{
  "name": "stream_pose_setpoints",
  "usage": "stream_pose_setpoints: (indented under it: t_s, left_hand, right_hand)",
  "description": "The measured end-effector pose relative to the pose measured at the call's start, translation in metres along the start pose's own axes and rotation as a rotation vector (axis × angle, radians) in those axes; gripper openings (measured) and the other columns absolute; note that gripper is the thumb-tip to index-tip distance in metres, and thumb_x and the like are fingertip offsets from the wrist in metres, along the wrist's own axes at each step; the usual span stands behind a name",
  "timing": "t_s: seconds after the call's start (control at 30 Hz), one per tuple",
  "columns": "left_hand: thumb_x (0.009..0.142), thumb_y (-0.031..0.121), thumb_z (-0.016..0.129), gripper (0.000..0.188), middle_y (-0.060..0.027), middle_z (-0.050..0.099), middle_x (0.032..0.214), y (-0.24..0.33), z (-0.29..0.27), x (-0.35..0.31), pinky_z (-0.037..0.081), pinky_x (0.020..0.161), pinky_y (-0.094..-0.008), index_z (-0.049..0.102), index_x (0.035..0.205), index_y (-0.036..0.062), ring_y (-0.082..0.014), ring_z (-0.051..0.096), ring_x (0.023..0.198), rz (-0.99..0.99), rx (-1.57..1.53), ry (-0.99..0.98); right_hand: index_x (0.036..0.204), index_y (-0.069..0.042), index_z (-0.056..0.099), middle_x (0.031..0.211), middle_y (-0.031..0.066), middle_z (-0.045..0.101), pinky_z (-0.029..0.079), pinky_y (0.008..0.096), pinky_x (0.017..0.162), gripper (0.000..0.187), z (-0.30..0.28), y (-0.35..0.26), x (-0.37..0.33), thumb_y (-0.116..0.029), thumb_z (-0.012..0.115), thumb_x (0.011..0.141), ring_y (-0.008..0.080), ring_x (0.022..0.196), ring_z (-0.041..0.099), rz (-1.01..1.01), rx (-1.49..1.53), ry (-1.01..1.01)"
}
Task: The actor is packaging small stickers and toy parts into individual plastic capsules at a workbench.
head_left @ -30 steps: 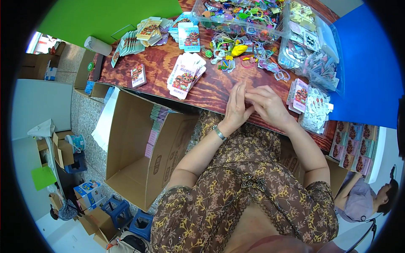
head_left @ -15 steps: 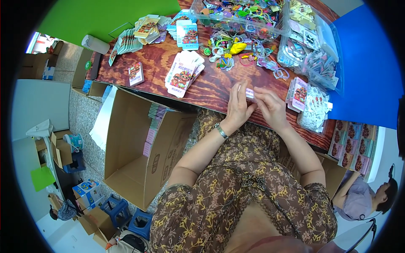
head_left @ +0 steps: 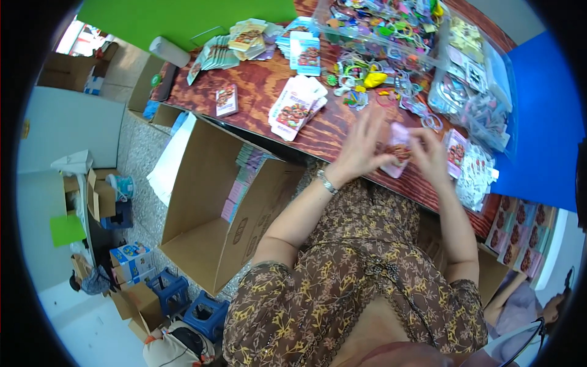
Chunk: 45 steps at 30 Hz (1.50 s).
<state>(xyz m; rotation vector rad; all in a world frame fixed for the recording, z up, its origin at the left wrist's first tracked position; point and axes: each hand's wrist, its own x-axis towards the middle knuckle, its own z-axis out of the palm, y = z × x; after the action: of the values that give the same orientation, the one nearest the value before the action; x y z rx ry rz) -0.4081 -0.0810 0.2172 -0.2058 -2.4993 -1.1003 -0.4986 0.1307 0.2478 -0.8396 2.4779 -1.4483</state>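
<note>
A small pink printed carton (head_left: pixel 399 147) is held over the front part of the wooden-patterned table. My right hand (head_left: pixel 430 160) pinches its right side with bent fingers. My left hand (head_left: pixel 359 147), a watch on its wrist, is at the carton's left with fingers stretched out and somewhat blurred. Its thumb lies close to the carton's lower left edge; whether it touches I cannot tell. To the left lies a fanned stack of flat pink cartons (head_left: pixel 296 110). Right of my right hand are another pink carton (head_left: pixel 455 153) and a pile of small white printed packets (head_left: pixel 476 177).
At the back stand a clear tub of colourful trinkets (head_left: pixel 391 49) and a clear bin of packets (head_left: pixel 471 79). Loose trinkets (head_left: pixel 373 76) lie before them. A blue panel (head_left: pixel 544 122) borders the right. An open cardboard box (head_left: pixel 195 214) holding cartons stands below the table's left edge.
The pink carton has turned so its printed front shows. My left hand has opened away from it, and my right hand has shifted right. The whole view has swung slightly left.
</note>
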Motion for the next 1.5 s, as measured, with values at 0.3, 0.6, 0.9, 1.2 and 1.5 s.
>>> stream_pose_setpoints:
  t_s: [0.3, 0.6, 0.9, 1.2, 1.5]
  left_hand:
    - [0.072, 0.045, 0.086, 0.108, -0.031, 0.047, 0.136, -0.095, -0.098, -0.005, 0.04, 0.103, -0.0565, 0.031, 0.15, -0.0064, -0.0485, 0.047, 0.125, -0.534, 0.832, 0.035]
    - [0.069, 0.045, 0.089, 0.111, -0.0337, 0.051, 0.131, -0.114, -0.104, -0.007, 0.042, 0.101, -0.0538, 0.032, 0.144, -0.0134, -0.0456, 0.052, 0.121, -0.577, 0.482, 0.129]
    - [0.074, 0.026, 0.09, 0.1, -0.0282, 0.057, 0.134, -0.041, -0.076, -0.008, 0.051, 0.097, -0.044, 0.032, 0.148, -0.0085, -0.0384, 0.062, 0.117, -0.219, 0.079, 0.502]
    - [0.073, 0.008, 0.084, 0.066, -0.0217, 0.06, 0.123, 0.013, 0.001, -0.014, 0.056, 0.087, -0.0417, 0.05, 0.13, 0.0037, -0.0367, 0.065, 0.11, -0.153, -0.237, 0.413]
    - [0.07, 0.014, 0.09, 0.065, -0.0217, 0.058, 0.126, 0.016, 0.016, -0.026, 0.054, 0.092, -0.0424, 0.052, 0.122, 0.0024, -0.0378, 0.061, 0.115, -0.039, -0.16, 0.251]
  right_hand:
    - [0.128, -0.002, 0.06, 0.122, 0.0158, 0.066, 0.05, 0.0392, 0.093, 0.038, -0.101, 0.007, 0.022, -0.019, 0.068, 0.095, 0.0282, 0.11, 0.064, -0.174, -0.772, 0.255]
    - [0.14, -0.006, 0.054, 0.136, 0.0183, 0.058, 0.044, 0.0425, 0.106, 0.055, -0.019, -0.037, 0.018, -0.018, 0.073, 0.09, 0.0366, 0.125, 0.056, -0.278, -0.437, 0.035]
    - [0.133, -0.005, 0.059, 0.128, 0.0177, 0.063, 0.048, 0.0421, 0.103, 0.047, 0.028, -0.062, 0.01, -0.015, 0.073, 0.089, 0.0344, 0.119, 0.061, -0.361, -0.215, -0.024]
    - [0.118, -0.006, 0.069, 0.112, 0.0149, 0.065, 0.055, 0.0417, 0.083, 0.034, 0.046, -0.048, -0.004, -0.017, 0.076, 0.086, 0.0319, 0.099, 0.068, -0.326, -0.018, 0.08]
    - [0.118, 0.0, 0.065, 0.107, 0.007, 0.067, 0.052, 0.0304, 0.086, 0.023, 0.012, -0.037, -0.002, -0.013, 0.064, 0.098, 0.0153, 0.098, 0.064, -0.045, 0.209, -0.002]
